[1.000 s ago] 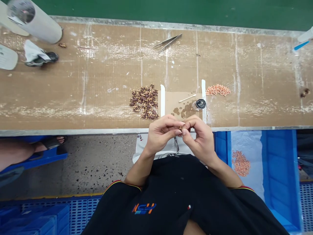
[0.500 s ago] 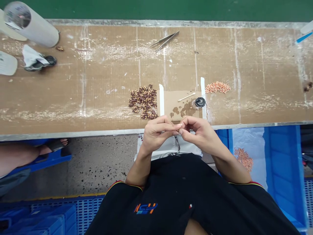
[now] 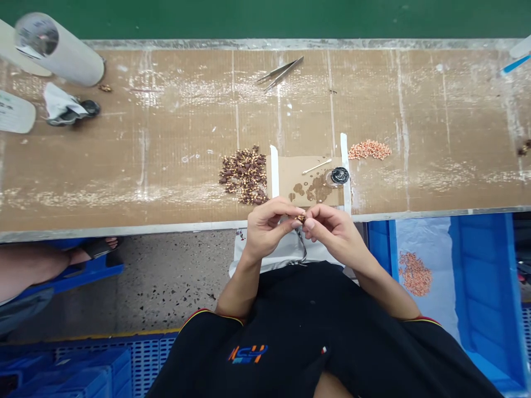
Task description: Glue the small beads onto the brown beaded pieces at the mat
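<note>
Plainly, head view: both hands meet just off the near edge of the table, above the person's lap.
small part: a tiny brown-and-gold piece (image 3: 300,219) sits between the two hands, touching the fingertips of both; too small to tell its long axis.
left hand: the left hand (image 3: 267,226) is curled, thumb and forefinger pinching the part from the left side.
right hand: the right hand (image 3: 332,229) is curled too, its fingertips pressed on the same part from the right; neither hand is nearer than the other.
brown pile: a heap of like brown-and-gold parts (image 3: 245,174) lies on the table just beyond the left hand, a little to its left.
cardboard pad: a stained card square (image 3: 296,174) with white strips at its sides lies straight beyond the hands; a thin stick (image 3: 317,166) and a small black round cap (image 3: 340,176) rest on its right part.
orange pile: small orange pieces (image 3: 370,150) lie right of the pad, farther off.
tweezers: a metal pair (image 3: 280,72) lies at the far side, well apart.
table: brown, scuffed card surface (image 3: 166,138), much of it bare.
room: blue bin (image 3: 477,287) with more orange pieces at near right; speckled floor (image 3: 166,276) at near left, where another person's sandalled foot (image 3: 93,247) shows.
</note>
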### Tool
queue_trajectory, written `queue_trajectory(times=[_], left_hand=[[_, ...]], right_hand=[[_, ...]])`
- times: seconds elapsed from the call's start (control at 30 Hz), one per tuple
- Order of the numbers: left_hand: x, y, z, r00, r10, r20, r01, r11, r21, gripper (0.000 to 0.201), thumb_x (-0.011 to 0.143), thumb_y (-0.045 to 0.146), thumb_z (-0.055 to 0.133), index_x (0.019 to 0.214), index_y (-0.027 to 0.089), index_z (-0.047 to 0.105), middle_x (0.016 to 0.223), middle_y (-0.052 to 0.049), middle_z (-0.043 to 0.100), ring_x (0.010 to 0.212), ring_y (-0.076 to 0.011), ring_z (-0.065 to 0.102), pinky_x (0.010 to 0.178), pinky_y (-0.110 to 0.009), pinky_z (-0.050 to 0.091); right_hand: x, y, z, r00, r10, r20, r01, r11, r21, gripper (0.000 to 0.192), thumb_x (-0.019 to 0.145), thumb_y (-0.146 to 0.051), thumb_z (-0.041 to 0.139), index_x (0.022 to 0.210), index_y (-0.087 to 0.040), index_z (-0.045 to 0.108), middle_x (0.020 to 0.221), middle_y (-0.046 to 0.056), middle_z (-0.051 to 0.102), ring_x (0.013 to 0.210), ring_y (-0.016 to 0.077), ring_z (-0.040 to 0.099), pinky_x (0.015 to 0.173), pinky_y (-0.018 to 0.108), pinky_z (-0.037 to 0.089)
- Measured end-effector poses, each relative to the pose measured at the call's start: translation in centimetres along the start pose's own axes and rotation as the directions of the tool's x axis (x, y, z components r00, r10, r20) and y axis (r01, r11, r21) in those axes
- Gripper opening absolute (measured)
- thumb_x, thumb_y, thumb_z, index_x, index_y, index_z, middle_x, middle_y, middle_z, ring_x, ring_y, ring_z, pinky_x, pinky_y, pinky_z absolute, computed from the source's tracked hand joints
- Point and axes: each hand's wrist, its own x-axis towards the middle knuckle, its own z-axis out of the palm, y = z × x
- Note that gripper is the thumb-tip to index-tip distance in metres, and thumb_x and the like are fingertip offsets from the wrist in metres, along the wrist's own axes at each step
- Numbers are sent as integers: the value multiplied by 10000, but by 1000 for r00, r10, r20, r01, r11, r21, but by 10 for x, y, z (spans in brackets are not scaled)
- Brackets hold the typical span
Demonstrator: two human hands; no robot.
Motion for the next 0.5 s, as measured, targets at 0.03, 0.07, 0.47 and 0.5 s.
queue_trajectory(times=[0.03,0.07,0.47,0.5], left_hand=[[0,1,1,1000,16,0,-16,1000,5,91,872,274,880,961,271,859,834,-47,796,760,-140,727,671,-237,579],[0,2,3,1000,26,-2,-26,1000,16,94,882,259,867,974,269,857,852,-50,804,777,-145,735,682,-242,585],[-9,19,4,994,-99,-39,103,986,134,86,937,281,776,937,200,803,800,-49,743,717,-135,677,641,-228,559],[-9,19,4,993,-111,-33,115,985,128,96,933,292,781,926,198,799,791,-46,733,711,-134,674,636,-227,556]], right_hand=[[0,0,0,1000,-8,-7,8,1000,-5,553,899,-761,689,825,-218,613,678,-10,587,605,125,518,548,263,443],[0,-1,0,1000,-19,-21,19,1000,-19,541,901,-746,698,818,-218,610,671,-14,579,600,122,508,546,262,436],[2,-3,0,982,-155,-105,130,969,-209,269,925,-406,730,771,-229,597,677,-15,628,601,126,550,574,268,463],[1,-3,0,982,-160,-104,134,967,-219,250,925,-385,722,773,-230,598,679,-14,629,603,127,551,578,268,464]])
